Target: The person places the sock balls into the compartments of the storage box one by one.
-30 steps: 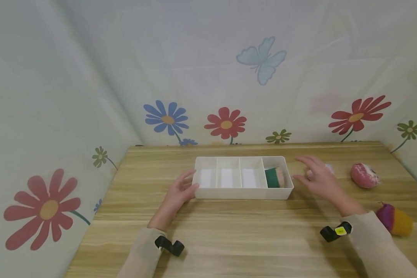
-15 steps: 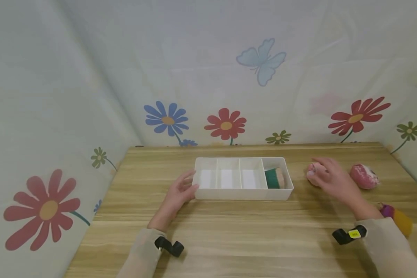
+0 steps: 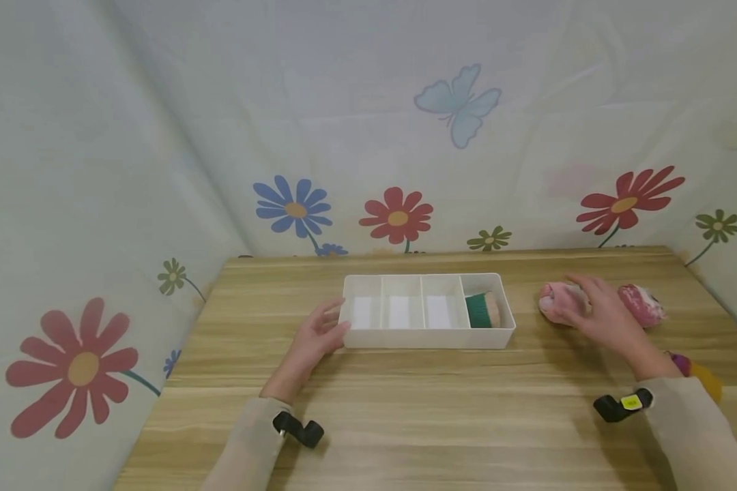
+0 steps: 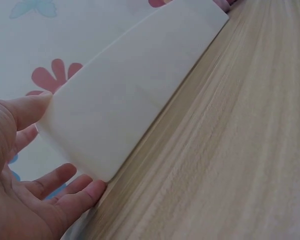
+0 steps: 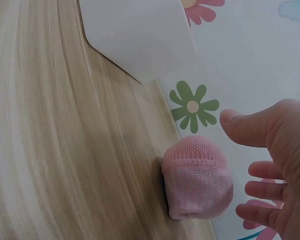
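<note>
A long white box with a row of compartments lies on the table; a green and beige rolled sock fills its rightmost one. At the box's left end rests my left hand, thumb at the upper near corner and fingertips against the end wall in the left wrist view. Right of the box sits a rolled pink sock. My right hand hovers just beside it, fingers relaxed and spread from the thumb; the right wrist view shows a gap between hand and sock.
A red-pink and white bundle lies behind my right hand. Farther right, a purple and yellow bundle is partly hidden by my right forearm. A flowered cloth hangs behind the wooden table.
My right hand has moved right, from beside the box to the pink sock, then slightly away from it. More of the pink sock shows. My left hand has stayed at the box.
</note>
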The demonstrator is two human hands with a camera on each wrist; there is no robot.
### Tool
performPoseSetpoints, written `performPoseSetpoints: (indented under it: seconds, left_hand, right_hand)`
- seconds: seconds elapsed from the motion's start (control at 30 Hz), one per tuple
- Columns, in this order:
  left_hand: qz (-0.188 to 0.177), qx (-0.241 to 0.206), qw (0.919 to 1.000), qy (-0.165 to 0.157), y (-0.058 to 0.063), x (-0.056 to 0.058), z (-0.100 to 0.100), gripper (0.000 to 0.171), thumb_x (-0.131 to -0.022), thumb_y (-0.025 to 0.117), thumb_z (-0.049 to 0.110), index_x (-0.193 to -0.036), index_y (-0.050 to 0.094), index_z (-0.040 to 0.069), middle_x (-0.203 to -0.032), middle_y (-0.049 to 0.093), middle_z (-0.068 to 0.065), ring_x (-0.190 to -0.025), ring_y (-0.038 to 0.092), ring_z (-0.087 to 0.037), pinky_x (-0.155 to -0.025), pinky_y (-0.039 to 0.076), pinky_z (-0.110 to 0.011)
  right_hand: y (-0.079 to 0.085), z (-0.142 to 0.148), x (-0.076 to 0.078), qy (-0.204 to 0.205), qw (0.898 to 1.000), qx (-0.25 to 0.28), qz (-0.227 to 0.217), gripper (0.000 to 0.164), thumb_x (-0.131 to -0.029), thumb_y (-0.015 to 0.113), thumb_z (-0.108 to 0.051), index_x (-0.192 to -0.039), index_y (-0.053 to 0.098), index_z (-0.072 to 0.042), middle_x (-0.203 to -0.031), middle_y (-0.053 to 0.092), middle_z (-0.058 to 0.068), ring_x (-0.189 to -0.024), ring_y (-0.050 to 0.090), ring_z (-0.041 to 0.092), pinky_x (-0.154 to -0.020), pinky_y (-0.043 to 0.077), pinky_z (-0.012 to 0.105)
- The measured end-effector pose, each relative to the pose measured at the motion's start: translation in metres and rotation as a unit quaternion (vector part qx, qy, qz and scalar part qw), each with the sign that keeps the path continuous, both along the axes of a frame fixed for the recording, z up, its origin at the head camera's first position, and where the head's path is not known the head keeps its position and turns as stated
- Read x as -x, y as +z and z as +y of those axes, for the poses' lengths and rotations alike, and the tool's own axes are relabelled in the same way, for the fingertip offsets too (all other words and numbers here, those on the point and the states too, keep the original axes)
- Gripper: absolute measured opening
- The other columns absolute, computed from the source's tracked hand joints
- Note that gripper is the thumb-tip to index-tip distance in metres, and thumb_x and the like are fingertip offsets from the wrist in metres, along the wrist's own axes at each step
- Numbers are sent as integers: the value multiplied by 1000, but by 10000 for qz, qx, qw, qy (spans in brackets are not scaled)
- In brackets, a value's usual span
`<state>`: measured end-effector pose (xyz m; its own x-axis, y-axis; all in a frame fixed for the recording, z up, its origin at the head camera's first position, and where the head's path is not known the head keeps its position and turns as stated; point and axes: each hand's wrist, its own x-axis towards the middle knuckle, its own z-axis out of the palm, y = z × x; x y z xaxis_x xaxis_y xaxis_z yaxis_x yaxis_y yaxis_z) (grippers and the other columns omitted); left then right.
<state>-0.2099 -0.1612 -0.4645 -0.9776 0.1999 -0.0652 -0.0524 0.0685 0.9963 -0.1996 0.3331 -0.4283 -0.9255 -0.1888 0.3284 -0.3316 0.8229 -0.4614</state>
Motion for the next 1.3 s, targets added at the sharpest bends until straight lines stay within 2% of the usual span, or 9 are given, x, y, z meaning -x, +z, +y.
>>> performPoseSetpoints:
  seconds: [0.17, 0.27, 0.47, 0.7, 0.87, 1.03, 1.3]
  left_hand:
    - [-40, 14, 10000, -51, 6, 3, 0, 56, -88, 66, 26, -139, 42, 20, -136, 41, -19, -119, 47, -32, -88, 47, -45]
    - [90, 35, 9999, 30, -3, 8, -2, 57, -85, 68, 31, -137, 44, 23, -133, 44, -16, -117, 49, -30, -85, 49, -42]
    - [148, 29, 9998, 131, -4, 8, -2, 56, -85, 69, 31, -135, 46, 24, -131, 46, -16, -115, 50, -31, -83, 50, -39]
    - [259, -93, 9996, 101, -5, 8, -1, 58, -87, 68, 26, -138, 43, 16, -133, 44, -21, -115, 50, -33, -82, 50, -39]
    - [157, -96, 9997, 167, -7, 5, 0, 56, -85, 69, 25, -136, 46, 19, -132, 45, -20, -115, 51, -33, -81, 51, -39]
    - [213, -7, 9996, 169, -10, 3, 0, 54, -86, 68, 25, -135, 47, 20, -132, 46, -21, -115, 50, -34, -81, 51, -41]
    - [217, -77, 9997, 109, -9, -1, 0, 55, -85, 69, 27, -135, 47, 21, -131, 47, -20, -114, 51, -33, -83, 50, -40]
  right_hand:
    - [0, 4, 9, -63, 9993, -43, -377, 67, -81, 74, -21, -131, 38, 6, -127, 37, 35, -116, 31, 53, -87, 28, 69]
    - [-1, 5, 15, -121, 9979, -45, -635, 71, -81, 73, -24, -133, 36, 6, -130, 33, 36, -117, 28, 54, -88, 26, 70]
    - [-4, 7, 22, -305, 9938, -136, -1061, 79, -82, 71, -37, -137, 31, 5, -133, 28, 37, -119, 25, 54, -89, 25, 71]
    - [-15, 8, 26, -301, 9952, -115, -921, 78, -81, 72, -38, -133, 36, 7, -128, 32, 37, -114, 30, 52, -87, 28, 70]
    - [-23, 11, 26, -238, 9964, -69, -814, 79, -78, 73, -40, -131, 38, 7, -126, 36, 34, -112, 33, 50, -87, 29, 69]
    - [-28, 12, 27, -181, 9964, 3, -827, 82, -76, 75, -40, -130, 37, 8, -125, 39, 33, -111, 34, 50, -87, 28, 68]
    - [-37, 13, 26, -304, 9967, 10, -758, 89, -74, 78, -39, -130, 34, 14, -121, 39, 36, -108, 36, 51, -86, 29, 66]
